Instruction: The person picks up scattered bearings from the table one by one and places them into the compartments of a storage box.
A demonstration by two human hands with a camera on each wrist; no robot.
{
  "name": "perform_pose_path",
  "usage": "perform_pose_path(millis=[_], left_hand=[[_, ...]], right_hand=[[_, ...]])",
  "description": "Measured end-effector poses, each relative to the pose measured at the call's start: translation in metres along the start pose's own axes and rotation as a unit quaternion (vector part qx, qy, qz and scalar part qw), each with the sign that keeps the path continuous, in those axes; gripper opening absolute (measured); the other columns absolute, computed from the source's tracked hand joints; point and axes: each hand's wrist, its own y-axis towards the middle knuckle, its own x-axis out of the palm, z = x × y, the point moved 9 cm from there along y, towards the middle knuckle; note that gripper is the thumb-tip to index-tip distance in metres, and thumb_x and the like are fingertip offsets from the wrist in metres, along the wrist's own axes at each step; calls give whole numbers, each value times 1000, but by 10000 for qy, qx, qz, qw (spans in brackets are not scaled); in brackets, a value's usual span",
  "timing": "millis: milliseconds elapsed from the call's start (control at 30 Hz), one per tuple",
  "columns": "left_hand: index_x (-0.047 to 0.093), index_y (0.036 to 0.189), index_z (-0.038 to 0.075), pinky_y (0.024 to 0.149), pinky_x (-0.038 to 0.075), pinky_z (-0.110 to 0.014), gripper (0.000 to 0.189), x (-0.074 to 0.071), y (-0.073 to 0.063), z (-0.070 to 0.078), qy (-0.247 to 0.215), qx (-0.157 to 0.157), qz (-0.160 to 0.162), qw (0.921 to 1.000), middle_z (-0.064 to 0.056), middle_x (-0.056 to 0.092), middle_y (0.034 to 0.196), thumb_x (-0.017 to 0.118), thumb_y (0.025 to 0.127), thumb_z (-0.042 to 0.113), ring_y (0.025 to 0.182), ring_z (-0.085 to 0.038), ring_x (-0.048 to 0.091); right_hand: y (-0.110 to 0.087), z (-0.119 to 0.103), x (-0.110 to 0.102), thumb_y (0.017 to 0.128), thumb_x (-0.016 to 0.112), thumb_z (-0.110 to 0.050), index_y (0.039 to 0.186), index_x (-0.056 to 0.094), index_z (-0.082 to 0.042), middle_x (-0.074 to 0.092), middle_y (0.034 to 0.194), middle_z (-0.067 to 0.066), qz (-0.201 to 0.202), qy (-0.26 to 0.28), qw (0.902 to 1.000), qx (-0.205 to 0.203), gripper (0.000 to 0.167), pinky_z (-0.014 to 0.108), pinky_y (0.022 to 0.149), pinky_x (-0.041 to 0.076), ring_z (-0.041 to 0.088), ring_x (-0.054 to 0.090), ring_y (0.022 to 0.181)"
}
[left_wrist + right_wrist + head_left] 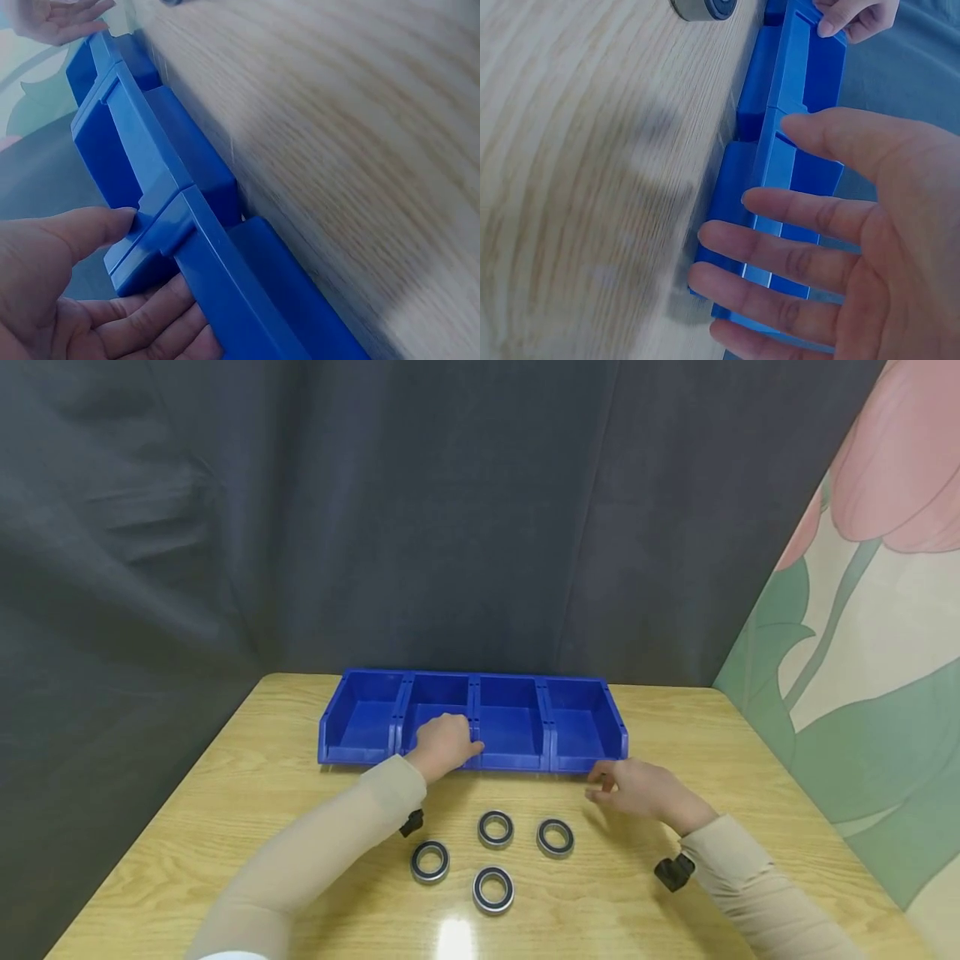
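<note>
A row of blue plastic bins (512, 762), joined side by side, stands at the back of the wooden table. My left hand (444, 743) holds the row's front edge near the middle; in the left wrist view its thumb lies against a divider (154, 217) and its fingers reach into the neighbouring bin. My right hand (645, 787) hovers by the front right corner of the row, fingers spread and holding nothing in the right wrist view. Whether those fingers touch the bin is unclear. Several ball bearings (492, 890) with dark seals lie flat on the table, in front of the bins.
A dark curtain (450, 527) hangs behind the table (262, 827). On the right stands a wall with a painted flower (885, 693). Each wrist carries a small black camera (674, 872). One bearing (705, 6) shows at the top of the right wrist view.
</note>
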Motion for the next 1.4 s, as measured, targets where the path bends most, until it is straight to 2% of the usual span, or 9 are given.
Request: perform_pose_path(millis=[367,600,800,967,1067,1133,1233,1400], left_hand=[[47,56,18,42,35,-29,46,2,-9,2,51,64,14,10000,7,36,47,69,86,45,43,-10,40],[46,55,19,42,35,-28,47,1,-12,4,47,100,-11,9999,7,35,47,69,87,44,43,-10,40],[45,53,19,40,32,-27,48,-2,-15,5,23,143,-22,9999,7,33,45,69,87,43,42,-9,37],[44,52,19,40,30,-26,50,-2,-15,5,16,138,-24,9999,7,32,44,69,87,43,41,-9,36],[44,53,19,40,31,-26,49,-2,-14,4,36,137,-21,9999,7,32,44,69,87,43,41,-9,36],[45,54,19,40,32,-26,49,-1,-14,4,57,139,-23,9999,7,33,45,69,87,44,42,-9,37],[46,54,19,41,34,-27,47,0,-13,4,60,145,-23,9999,7,35,46,69,87,44,43,-9,39],[46,54,18,41,33,-26,48,0,-13,4,42,152,-1,9999,7,35,46,69,87,44,43,-9,39]], right_hand=[[-4,-2,2,90,65,-39,103,67,-14,71,91,-2,-91,89,9999,79,28,42,73,53,17,67,85],[-7,-12,-2,90,64,-39,106,68,-14,71,92,-2,-192,65,9998,38,30,41,74,53,16,67,85],[-7,-40,-7,91,65,-36,109,67,-13,72,97,1,-95,69,9995,-309,29,42,76,53,20,68,91],[-6,-71,-2,92,65,-32,110,67,-13,69,103,1,218,-100,9956,-906,26,37,74,53,19,66,91],[-8,-86,9,90,67,-31,112,66,-13,66,104,0,201,-233,9914,-1274,28,31,70,53,16,65,89],[-9,-92,16,87,69,-31,110,66,-14,64,103,-1,160,-288,9889,-1450,28,30,70,53,14,63,88],[-11,-97,25,83,73,-31,106,67,-16,63,102,-3,113,-375,9866,-1585,28,31,76,53,13,62,90],[-14,-98,35,78,78,-31,109,66,-15,61,106,-2,-2,-354,9867,-1588,37,34,81,53,14,62,94]])
